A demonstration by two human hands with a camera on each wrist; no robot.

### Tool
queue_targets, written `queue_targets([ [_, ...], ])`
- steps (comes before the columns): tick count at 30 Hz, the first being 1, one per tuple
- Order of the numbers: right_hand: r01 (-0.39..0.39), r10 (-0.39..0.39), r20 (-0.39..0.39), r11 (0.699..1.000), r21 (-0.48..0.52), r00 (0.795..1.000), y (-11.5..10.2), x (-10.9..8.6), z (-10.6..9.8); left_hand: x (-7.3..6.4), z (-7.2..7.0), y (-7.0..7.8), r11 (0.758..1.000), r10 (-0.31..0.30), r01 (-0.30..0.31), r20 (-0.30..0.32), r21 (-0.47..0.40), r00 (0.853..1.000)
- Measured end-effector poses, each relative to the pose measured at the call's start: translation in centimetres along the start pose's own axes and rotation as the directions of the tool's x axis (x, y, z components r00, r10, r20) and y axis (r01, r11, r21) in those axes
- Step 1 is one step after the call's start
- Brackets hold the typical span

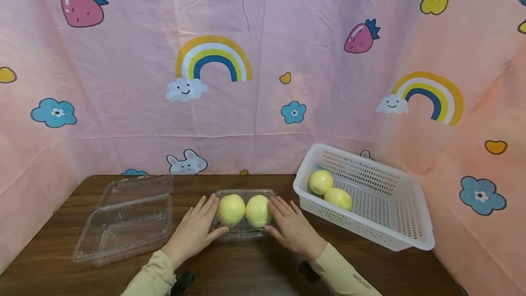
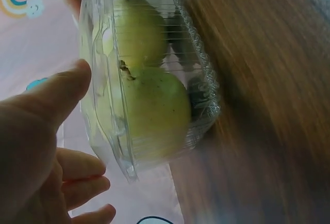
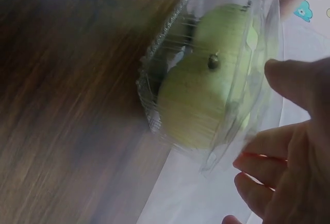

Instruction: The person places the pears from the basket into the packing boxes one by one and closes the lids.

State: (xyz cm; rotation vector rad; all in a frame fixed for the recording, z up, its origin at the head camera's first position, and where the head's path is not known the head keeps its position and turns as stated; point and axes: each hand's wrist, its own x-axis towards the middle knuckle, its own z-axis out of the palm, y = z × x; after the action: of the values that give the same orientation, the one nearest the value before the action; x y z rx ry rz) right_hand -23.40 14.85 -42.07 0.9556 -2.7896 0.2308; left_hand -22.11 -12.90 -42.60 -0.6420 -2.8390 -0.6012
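A clear plastic clamshell box [image 1: 242, 236] holds two round yellow-green fruits [image 1: 231, 210], their short brown stems showing in the wrist views. Its lid lies down over the fruit, with the rims close together in the left wrist view. My left hand [image 1: 196, 225] is at the box's left end, fingers extended and thumb along the front rim. At the right end lies my right hand [image 1: 293, 229], its fingers straight over the lid's edge and its thumb near the front rim. In the right wrist view the thumb [image 3: 291, 82] is right beside the lid.
Another clear clamshell box [image 1: 131, 227] stands with its lid raised at the left of the dark wooden table [image 1: 230, 273]. A white perforated basket [image 1: 382, 200] at the right holds two more yellow fruits [image 1: 338, 198]. A patterned pink curtain [image 1: 263, 104] hangs behind.
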Motion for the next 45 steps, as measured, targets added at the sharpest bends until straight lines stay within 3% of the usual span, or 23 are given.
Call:
queue_targets([
  [7, -0.007, 0.006, -0.012, 0.999, -0.052, 1.000, -0.1, 1.1, 0.1, 0.8, -0.2, 0.3, 0.996, 0.018, -0.016, -0.015, 0.087, 1.000],
  [15, -0.015, 0.014, -0.014, 0.998, -0.063, 1.000, 0.0, 1.9, 0.5, 1.6, 0.0, 0.6, 0.993, 0.013, -0.011, -0.019, 0.114, 1.000],
  [28, -0.039, 0.039, 0.002, 0.997, -0.068, 0.999, 0.3, 3.3, 0.8, 2.7, 0.7, -0.2, 0.994, 0.004, -0.003, -0.013, 0.114, 1.000],
  [45, -0.048, 0.044, -0.049, 0.995, -0.092, 0.998, 1.4, 6.2, 1.6, 5.9, 0.9, -1.3, 0.993, -0.061, 0.060, 0.003, 0.099, 0.998],
])
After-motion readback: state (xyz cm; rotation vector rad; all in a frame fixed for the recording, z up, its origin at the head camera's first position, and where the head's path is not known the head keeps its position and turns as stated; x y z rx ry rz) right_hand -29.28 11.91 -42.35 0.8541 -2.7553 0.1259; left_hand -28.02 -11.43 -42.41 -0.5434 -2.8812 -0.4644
